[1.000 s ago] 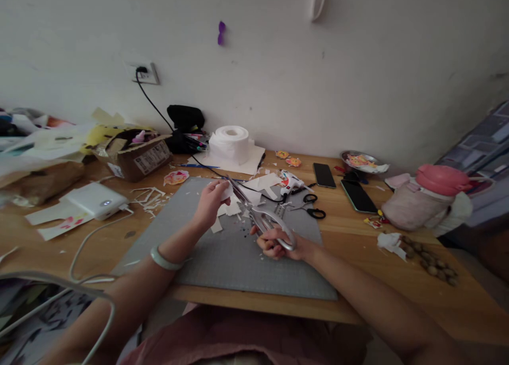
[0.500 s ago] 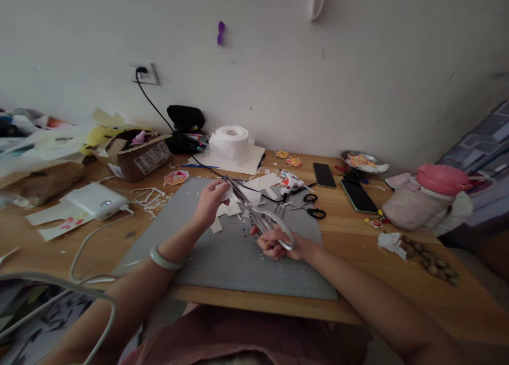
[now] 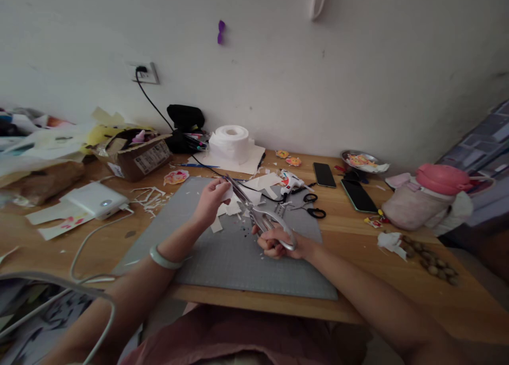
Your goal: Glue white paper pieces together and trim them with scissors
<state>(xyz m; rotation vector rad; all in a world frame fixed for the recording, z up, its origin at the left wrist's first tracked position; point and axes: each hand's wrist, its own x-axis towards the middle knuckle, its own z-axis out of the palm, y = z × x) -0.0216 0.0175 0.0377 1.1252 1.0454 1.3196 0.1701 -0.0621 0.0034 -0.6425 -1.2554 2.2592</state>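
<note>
My left hand pinches a small white paper piece above the grey cutting mat. My right hand grips the handles of large silver scissors, whose blades point up-left and meet the paper piece. White paper offcuts lie on the mat right under the hands. A pale bangle sits on my left wrist.
A glue gun, small black scissors, two phones, a tissue roll, a cardboard box, a white power bank with cable, a pink-lidded bottle, nuts and a metal dish crowd the wooden table.
Almost nothing has changed; my right hand with the scissors has shifted very slightly, and the paper piece stays at the blades.
</note>
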